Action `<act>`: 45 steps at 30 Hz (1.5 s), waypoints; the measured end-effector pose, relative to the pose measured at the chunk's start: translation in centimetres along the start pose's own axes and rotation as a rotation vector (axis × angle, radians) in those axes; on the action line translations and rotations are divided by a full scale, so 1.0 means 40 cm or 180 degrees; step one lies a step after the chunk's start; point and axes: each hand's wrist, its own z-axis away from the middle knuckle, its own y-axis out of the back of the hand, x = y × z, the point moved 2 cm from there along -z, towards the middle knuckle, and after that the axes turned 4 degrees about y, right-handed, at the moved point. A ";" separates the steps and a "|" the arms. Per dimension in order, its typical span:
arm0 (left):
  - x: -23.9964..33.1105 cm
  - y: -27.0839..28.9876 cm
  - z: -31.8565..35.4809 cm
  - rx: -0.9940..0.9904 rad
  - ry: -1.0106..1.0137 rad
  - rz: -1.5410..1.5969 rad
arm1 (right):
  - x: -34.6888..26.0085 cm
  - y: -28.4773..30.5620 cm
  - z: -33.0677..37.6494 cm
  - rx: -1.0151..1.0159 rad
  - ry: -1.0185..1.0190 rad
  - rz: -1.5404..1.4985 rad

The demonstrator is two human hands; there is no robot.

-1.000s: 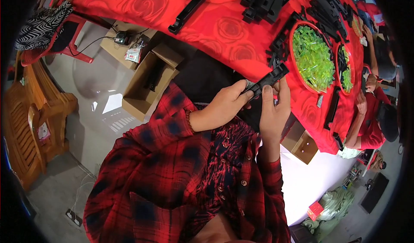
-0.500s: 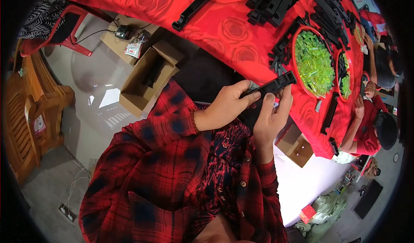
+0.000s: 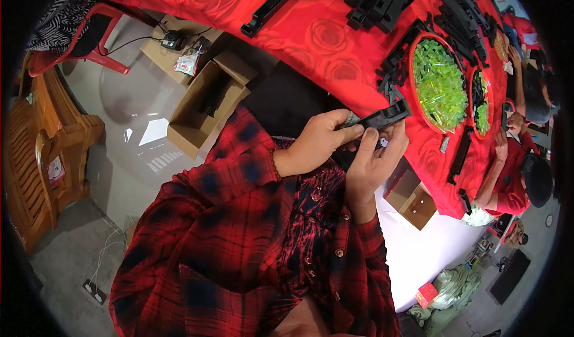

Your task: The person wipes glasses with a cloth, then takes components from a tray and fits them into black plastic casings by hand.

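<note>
Between my two hands is a long black plastic part [image 3: 385,117] with a hollow, channel-like shape, slanting up to the right in front of the table's edge. Its lower end is pinched by my left hand [image 3: 314,141], the thumb lying along it. A small greyish piece [image 3: 351,120] shows beside those fingers; I cannot make out what it is. My right hand [image 3: 376,161] grips the part from below, its fingers curled behind the right end and the thumb near the middle.
A red rose-patterned cloth [image 3: 323,38] covers the table, with a pile of black parts [image 3: 382,2], a basket of green-yellow clear pieces [image 3: 439,86] and a smaller basket [image 3: 481,101]. Cardboard boxes [image 3: 206,107] [image 3: 412,202] stand below. A co-worker in red [image 3: 511,175] sits at right.
The black part has tilted a little in my hands, showing more of its hollow side. My right thumb has shifted slightly left along it. The whole view has moved slightly.
</note>
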 end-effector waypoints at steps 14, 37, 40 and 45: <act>0.011 0.011 -0.010 0.0232 -0.0328 -0.1290 | 0.055 0.001 -0.003 -0.0171 -0.0519 -0.0239; 0.004 0.006 0.011 0.0073 -0.0368 -0.0299 | -0.009 -0.010 0.038 0.0131 0.0091 0.0183; 0.004 0.012 -0.006 -0.0157 -0.0133 -0.0104 | -0.012 -0.008 0.018 -0.0043 -0.0021 0.0328; 0.034 0.017 -0.019 -0.0793 -0.0038 -0.0180 | 0.025 0.026 -0.024 0.0122 -0.0495 -0.0268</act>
